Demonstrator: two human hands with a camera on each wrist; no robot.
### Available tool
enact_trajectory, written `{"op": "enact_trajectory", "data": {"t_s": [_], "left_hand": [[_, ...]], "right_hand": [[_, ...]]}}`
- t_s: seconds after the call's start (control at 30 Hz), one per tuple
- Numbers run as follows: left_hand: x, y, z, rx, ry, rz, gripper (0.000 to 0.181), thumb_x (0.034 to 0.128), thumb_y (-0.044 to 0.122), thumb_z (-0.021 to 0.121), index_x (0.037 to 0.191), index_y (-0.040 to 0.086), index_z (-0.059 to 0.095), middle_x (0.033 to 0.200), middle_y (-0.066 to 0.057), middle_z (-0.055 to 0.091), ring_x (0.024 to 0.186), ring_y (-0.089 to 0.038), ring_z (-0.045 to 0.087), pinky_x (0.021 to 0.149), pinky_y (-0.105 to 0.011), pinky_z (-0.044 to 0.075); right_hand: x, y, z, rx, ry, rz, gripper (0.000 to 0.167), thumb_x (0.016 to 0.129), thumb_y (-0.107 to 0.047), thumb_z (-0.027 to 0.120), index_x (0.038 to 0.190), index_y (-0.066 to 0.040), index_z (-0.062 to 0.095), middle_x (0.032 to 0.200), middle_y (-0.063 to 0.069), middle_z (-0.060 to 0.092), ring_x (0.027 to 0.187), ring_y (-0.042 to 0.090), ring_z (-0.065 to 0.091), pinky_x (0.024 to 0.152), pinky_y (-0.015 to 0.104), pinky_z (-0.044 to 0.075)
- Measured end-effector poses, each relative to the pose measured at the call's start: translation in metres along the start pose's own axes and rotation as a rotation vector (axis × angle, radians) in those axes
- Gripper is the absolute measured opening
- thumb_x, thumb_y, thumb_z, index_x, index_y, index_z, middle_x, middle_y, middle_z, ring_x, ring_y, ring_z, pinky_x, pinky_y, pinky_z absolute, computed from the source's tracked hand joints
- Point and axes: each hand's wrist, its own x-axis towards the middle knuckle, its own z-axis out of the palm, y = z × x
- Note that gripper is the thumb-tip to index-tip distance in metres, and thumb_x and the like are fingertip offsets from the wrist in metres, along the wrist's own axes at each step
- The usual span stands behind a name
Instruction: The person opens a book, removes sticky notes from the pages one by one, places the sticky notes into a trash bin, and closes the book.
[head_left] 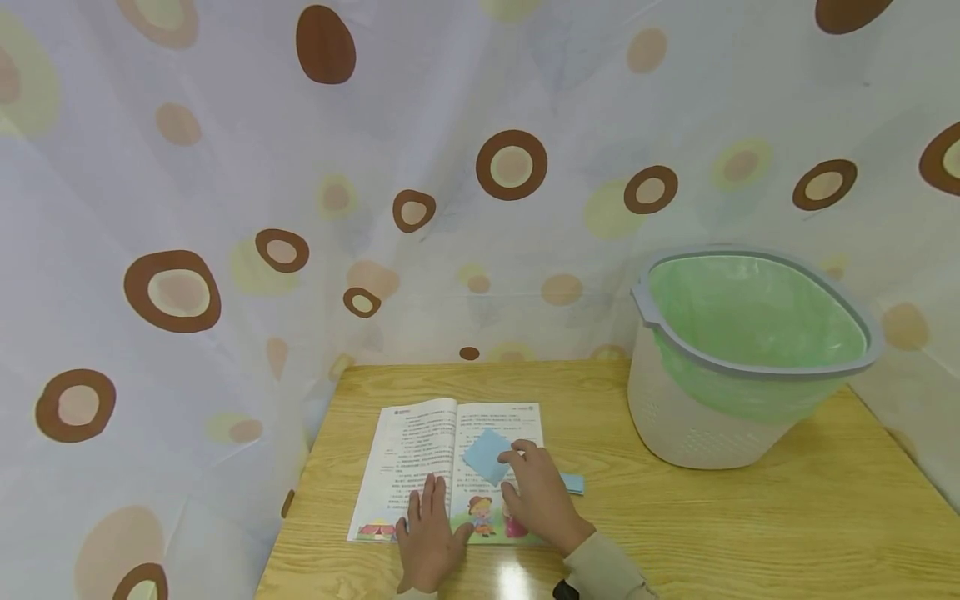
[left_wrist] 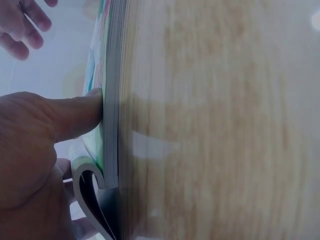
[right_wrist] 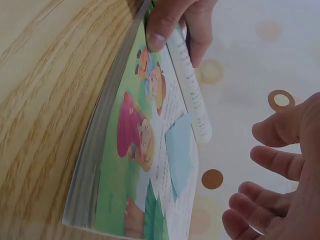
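Note:
An open book point(head_left: 397, 433) with printed text and cartoon pictures lies on the wooden table. My left hand point(head_left: 430, 533) presses across its lower middle, fingers extended on the left page. In the left wrist view its thumb point(left_wrist: 82, 112) rests at the book's lower edge. A light blue square of paper point(head_left: 487, 456) lies on the right page, one edge slightly raised in the right wrist view. Over that page hovers my right hand point(head_left: 543, 492), fingers loosely bent and spread; the right wrist view shows these fingers point(right_wrist: 272, 162) apart from the paper and holding nothing.
Beside the book's right edge lies a blue paper strip point(head_left: 573, 483), partly hidden by the right hand. A pale basket point(head_left: 682, 417) with a grey rim and green lining stands at the table's back right. Behind hangs a spotted curtain point(head_left: 450, 275).

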Motion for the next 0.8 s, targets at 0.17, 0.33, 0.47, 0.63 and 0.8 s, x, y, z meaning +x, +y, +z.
{"op": "enact_trajectory", "data": {"t_s": [0.17,0.33,0.47,0.63,0.8], "left_hand": [[-0.001,0.002,0.000,-0.008,-0.001,0.002,0.087,0.0846,0.041,0.074,0.153,0.008,0.032,0.165,-0.012,0.025,0.149,-0.046,0.023,0.113,-0.078,0.019],[-0.001,0.002,0.000,0.005,0.015,0.005,0.086,0.0838,0.042,0.074,0.152,0.007,0.033,0.164,-0.013,0.027,0.148,-0.047,0.024,0.112,-0.078,0.020],[-0.001,0.001,0.001,0.006,0.018,0.002,0.087,0.0832,0.042,0.074,0.152,0.007,0.034,0.164,-0.013,0.028,0.148,-0.047,0.025,0.112,-0.077,0.020],[0.000,0.000,0.003,0.006,0.008,-0.010,0.088,0.0829,0.043,0.074,0.152,0.009,0.033,0.164,-0.012,0.026,0.148,-0.047,0.024,0.113,-0.077,0.019],[0.000,0.000,0.001,-0.003,0.009,-0.005,0.088,0.0832,0.043,0.074,0.152,0.009,0.033,0.164,-0.012,0.026,0.148,-0.047,0.024,0.113,-0.077,0.019]], "right_hand": [[0.007,0.000,0.010,-0.032,-0.003,0.016,0.025,0.083,-0.008,0.071,0.108,-0.004,0.070,0.123,0.020,0.062,0.108,0.037,0.060,0.088,0.050,0.055],[0.016,-0.002,0.024,-0.093,-0.016,0.056,0.029,0.084,-0.013,0.069,0.111,-0.005,0.069,0.125,0.018,0.060,0.115,0.037,0.055,0.085,0.050,0.054],[0.024,-0.004,0.034,-0.146,-0.044,0.086,0.032,0.085,-0.018,0.069,0.114,-0.005,0.068,0.127,0.019,0.059,0.118,0.037,0.053,0.085,0.051,0.054],[0.030,-0.006,0.039,-0.179,-0.073,0.102,0.035,0.085,-0.021,0.070,0.116,-0.004,0.067,0.128,0.021,0.059,0.119,0.038,0.053,0.087,0.051,0.054],[0.031,-0.004,0.043,-0.251,-0.098,0.099,0.033,0.082,-0.018,0.072,0.111,-0.003,0.070,0.123,0.019,0.059,0.114,0.036,0.052,0.086,0.050,0.053]]}}
